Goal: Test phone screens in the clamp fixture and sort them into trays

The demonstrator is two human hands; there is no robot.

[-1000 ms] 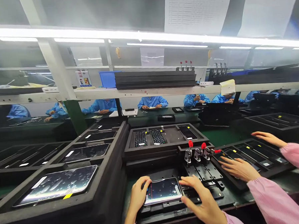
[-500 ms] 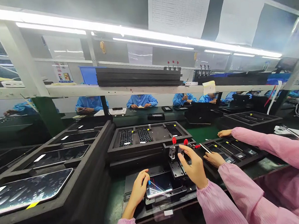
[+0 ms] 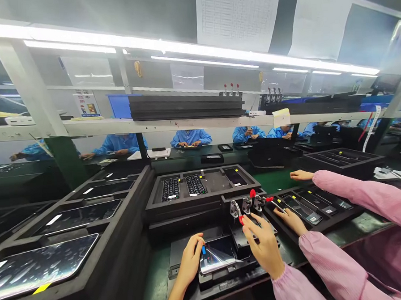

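A phone screen (image 3: 219, 252) lies face up in a black fixture (image 3: 224, 284) in front of me. My left hand (image 3: 191, 258) is at its left edge, thumb and fingers close together beside a small blue tab (image 3: 203, 250). My right hand (image 3: 263, 244) reaches over the fixture's right part, its fingertips on the lowered red handle (image 3: 241, 220) of the leftmost toggle clamp (image 3: 234, 208). Two more toggle clamps stand behind this hand; the red handle (image 3: 253, 193) of the middle one points up. My right hand partly hides the clamp plates.
Left, stacked black foam trays (image 3: 101, 258) hold phone screens. Behind the fixture, another tray (image 3: 152, 205) holds keyboard-like parts and a screen. A co-worker's pink-sleeved hands (image 3: 291, 221) work over a tray (image 3: 338, 221) at the right. A shelf (image 3: 185, 124) crosses above the bench.
My right hand has moved down, and the leftmost clamp's red handle has swung from upright to lowered. Clear film hanging at the fixture's front no longer shows there. My left hand stays by the screen.
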